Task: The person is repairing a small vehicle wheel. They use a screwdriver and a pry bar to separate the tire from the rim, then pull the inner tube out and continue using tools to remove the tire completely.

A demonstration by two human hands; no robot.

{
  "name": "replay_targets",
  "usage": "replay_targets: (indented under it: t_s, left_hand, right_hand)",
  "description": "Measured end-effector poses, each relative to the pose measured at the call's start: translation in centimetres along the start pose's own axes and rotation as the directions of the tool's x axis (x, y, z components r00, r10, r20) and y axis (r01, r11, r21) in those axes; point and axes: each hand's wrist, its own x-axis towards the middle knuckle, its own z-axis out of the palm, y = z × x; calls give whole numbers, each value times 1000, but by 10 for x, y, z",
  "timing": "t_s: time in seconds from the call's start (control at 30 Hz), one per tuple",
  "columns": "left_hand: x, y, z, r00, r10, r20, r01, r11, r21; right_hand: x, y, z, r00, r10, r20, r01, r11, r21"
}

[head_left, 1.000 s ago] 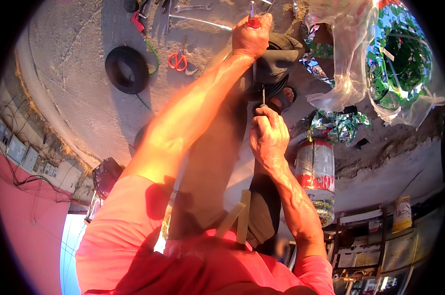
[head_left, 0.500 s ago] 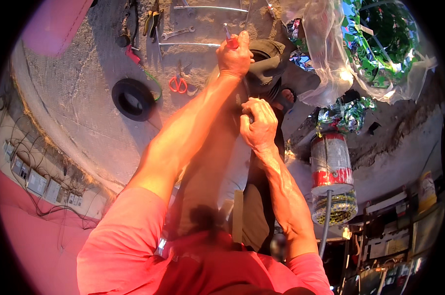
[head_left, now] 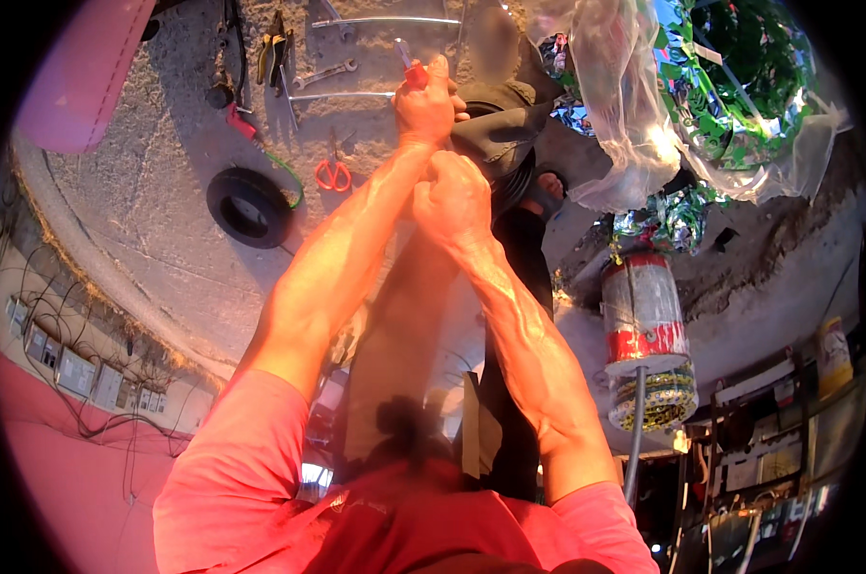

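Observation:
My left hand (head_left: pixel 425 110) is closed around a red-handled tool (head_left: pixel 416 75) whose metal end sticks out beyond the thumb; its exact kind is unclear. Just below that wrist, my right hand (head_left: pixel 457 199) is clenched, and whatever it grips is hidden. Against the right side of both hands lies a dark, folded rubber piece (head_left: pixel 500 134), with black ribbed rubber under it. Both forearms reach up from my red sleeves, the hands close together.
On the ground at left lie a small black tire (head_left: pixel 249 207), red-handled scissors (head_left: pixel 333 176), a wrench (head_left: pixel 326 74), pliers (head_left: pixel 275 57) and a metal rod (head_left: pixel 385 20). At right stand a red-and-white cylinder (head_left: pixel 643 311) and clear plastic sheeting (head_left: pixel 619 96). A sandalled foot (head_left: pixel 548 188) is nearby.
My right hand has moved up and left, and now sits against the left wrist. My left hand, still on the red-handled tool, has shifted slightly left in view, along with the ground items.

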Motion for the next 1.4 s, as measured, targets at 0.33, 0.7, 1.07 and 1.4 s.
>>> replay_targets:
  t_s: [0.33,0.7,1.07,1.4]
  left_hand:
    - [21,-8,-14,1000,15,-7,-14,995,95]
    - [13,10,1,999,41,-18,-37,986,163]
    - [14,10,-5,998,61,0,-60,981,185]
    - [1,13,0,999,51,-21,-48,991,123]
  right_hand:
    - [-40,8,-27,980,-201,-9,200,967,161]
    - [-76,21,-94,907,-420,27,383,852,358]
    - [-81,32,-101,903,-426,49,376,841,389]
    - [-75,28,-69,900,-435,-30,432,880,196]
